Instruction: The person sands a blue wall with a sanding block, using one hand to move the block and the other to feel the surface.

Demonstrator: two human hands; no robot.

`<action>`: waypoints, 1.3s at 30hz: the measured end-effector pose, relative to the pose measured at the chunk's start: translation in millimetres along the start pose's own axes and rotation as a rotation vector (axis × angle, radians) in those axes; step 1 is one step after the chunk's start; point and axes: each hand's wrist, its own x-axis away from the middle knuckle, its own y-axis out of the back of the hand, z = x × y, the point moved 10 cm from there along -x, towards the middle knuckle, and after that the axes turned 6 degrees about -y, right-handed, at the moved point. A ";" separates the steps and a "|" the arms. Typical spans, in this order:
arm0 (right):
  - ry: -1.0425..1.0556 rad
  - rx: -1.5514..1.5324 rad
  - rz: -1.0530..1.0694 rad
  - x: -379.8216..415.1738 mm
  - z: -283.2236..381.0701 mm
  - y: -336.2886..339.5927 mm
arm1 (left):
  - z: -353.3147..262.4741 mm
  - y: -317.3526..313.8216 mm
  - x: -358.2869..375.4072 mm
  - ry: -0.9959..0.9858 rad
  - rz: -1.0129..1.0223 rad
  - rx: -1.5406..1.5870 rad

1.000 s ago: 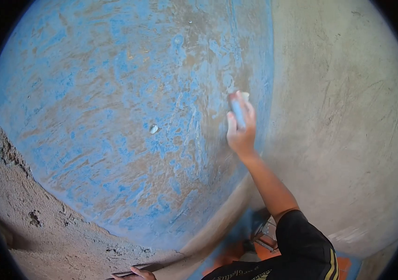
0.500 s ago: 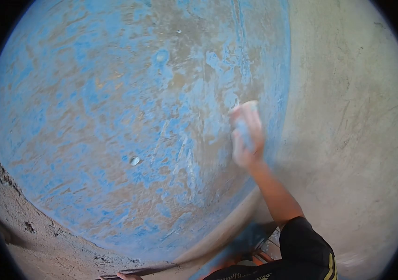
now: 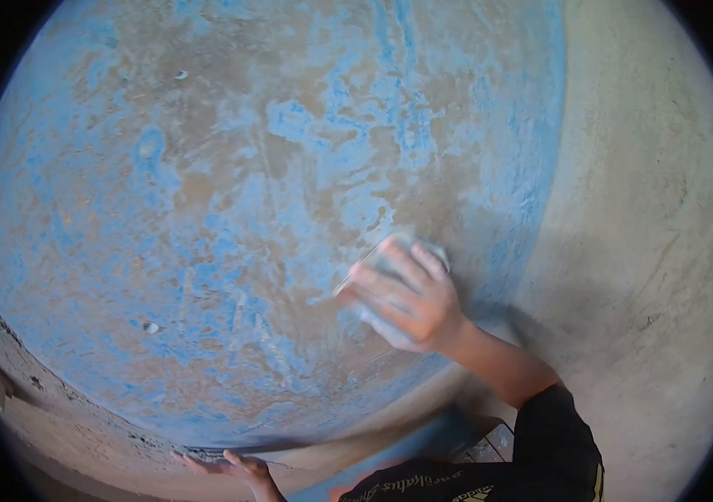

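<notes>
A pale flat sheet (image 3: pixel 436 249) lies under the fingers of my right hand (image 3: pixel 411 297), pressed against the wall; its edges show past the fingertips. Patchy blue paint (image 3: pixel 289 117) with grey-brown worn areas covers the wall (image 3: pixel 264 167) around that hand. Low in the view, my left hand (image 3: pixel 227 466) has its fingers stretched out along the lower edge of the blue surface, with nothing seen in them. Part of its palm is hidden.
A plain beige wall (image 3: pixel 624 201) meets the blue area on the right. Rough, crumbly masonry (image 3: pixel 34 381) runs along the lower left. Beneath my right arm, a slatted or tiled surface (image 3: pixel 490 443) shows beside a blue shape (image 3: pixel 407 464).
My right hand has moved down and left over the wall, keeping the sheet. More of my left hand shows now at the bottom. The view has shifted, moving the blue wall leftward.
</notes>
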 end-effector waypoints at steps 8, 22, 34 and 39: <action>-0.074 -0.042 -0.125 -9.2 -26.5 9.7 | -20.4 -26.7 32.4 0.159 0.130 0.035; 0.112 0.053 -0.126 -19.5 -36.6 16.4 | -48.2 -36.8 40.5 0.212 0.114 0.061; -0.107 -0.018 -0.212 -22.2 -62.7 23.1 | -51.4 -37.6 52.9 0.241 0.132 0.074; 0.196 -0.092 0.043 12.0 1.3 -13.5 | -50.6 -37.5 51.1 0.225 0.146 0.046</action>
